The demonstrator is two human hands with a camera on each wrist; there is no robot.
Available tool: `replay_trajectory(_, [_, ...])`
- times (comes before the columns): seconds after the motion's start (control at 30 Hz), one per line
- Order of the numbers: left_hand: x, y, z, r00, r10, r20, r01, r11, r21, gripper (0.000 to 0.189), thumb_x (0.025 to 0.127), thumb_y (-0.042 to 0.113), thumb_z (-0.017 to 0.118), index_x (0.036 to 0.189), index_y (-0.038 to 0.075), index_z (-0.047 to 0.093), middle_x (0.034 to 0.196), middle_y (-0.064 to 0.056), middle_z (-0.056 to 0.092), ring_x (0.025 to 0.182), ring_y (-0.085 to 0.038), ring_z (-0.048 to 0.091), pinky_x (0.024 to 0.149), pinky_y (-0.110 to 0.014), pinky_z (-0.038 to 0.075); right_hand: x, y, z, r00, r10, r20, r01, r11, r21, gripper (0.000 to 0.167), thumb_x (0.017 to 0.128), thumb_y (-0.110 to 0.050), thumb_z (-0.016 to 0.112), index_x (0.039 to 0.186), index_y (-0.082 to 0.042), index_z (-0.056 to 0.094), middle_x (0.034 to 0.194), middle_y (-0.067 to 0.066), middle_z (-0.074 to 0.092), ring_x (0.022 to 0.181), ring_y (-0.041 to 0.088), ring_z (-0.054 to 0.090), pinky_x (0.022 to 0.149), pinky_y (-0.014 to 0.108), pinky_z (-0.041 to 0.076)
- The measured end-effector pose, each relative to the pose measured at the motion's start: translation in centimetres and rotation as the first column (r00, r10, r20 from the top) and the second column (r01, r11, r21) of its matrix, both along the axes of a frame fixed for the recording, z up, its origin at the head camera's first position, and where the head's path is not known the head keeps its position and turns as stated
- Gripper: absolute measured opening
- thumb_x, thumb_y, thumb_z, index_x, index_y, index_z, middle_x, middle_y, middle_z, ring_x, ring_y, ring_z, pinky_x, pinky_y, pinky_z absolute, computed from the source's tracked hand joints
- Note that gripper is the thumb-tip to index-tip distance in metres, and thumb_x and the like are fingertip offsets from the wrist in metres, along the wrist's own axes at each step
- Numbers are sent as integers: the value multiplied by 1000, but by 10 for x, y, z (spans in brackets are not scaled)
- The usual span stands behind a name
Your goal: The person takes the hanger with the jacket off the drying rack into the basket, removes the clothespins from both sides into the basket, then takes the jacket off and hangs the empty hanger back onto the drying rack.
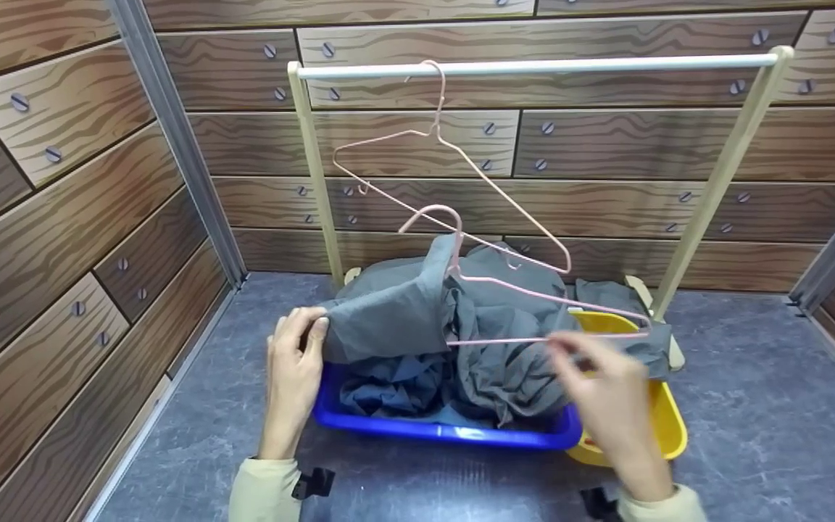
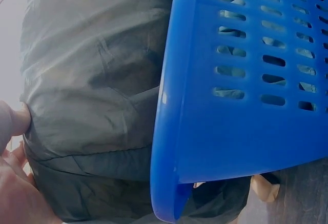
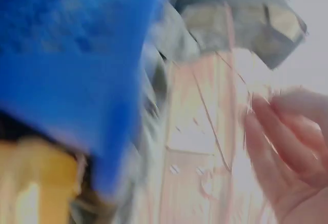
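A grey garment [image 1: 388,315] drapes over the left half of a pink hanger [image 1: 551,296], whose right half is bare. My left hand [image 1: 294,370] pinches the garment's left edge; the left wrist view shows thumb and fingers [image 2: 15,119] at the cloth. Blurred by motion, my right hand [image 1: 606,406] has its fingertips close to the hanger's lower bar. In the right wrist view its fingers [image 3: 287,137] look loosely extended beside the bar, with nothing visible held. Below, a blue basket [image 1: 454,433] is heaped with grey and dark blue cloth.
Behind stands a rack with a white rail [image 1: 570,65], from which a second pink hanger [image 1: 497,188] hangs bare. A yellow basket [image 1: 671,428] stands right of the blue one, with grey cloth [image 1: 649,351] over its back part. Wood-patterned walls [image 1: 417,145] enclose the grey surface.
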State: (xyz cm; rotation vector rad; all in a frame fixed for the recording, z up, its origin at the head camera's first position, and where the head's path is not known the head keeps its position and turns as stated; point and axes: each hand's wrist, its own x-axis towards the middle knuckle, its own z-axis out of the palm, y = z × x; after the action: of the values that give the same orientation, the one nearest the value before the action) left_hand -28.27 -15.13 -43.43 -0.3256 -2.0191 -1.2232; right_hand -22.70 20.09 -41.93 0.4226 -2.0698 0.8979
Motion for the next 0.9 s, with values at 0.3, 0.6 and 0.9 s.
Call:
replay_trajectory(0.3, [-1,3,1,997,-71,-43,70,997,-28,8,94,12,65,98,13,72,91,4,64,88,-14,50,80,-39,31,-1,30,10,998,-53,-45,51,998,-42,36,84,1,75,118,-10,71,117,3,67,109,20,56,97,21,34])
replay_trajectory(0.6, [0,7,-1,994,-87,-68,87,996,6,9,93,10,66,98,12,74,92,5,68,89,-13,54,81,-36,33,-2,30,3,1000,9,-14,-10,998,-62,24,88,4,70,106,-11,75,92,0,68,79,10,52,72,22,36])
replay_trajectory(0.9, [-5,8,-4,985,-48,-167,54,998,30,13,89,-7,65,95,1,73,86,-6,67,84,-23,59,87,-26,42,-3,44,2,1000,-11,-28,9,997,-76,24,86,10,68,102,-6,75,86,3,67,75,8,50,70,18,35])
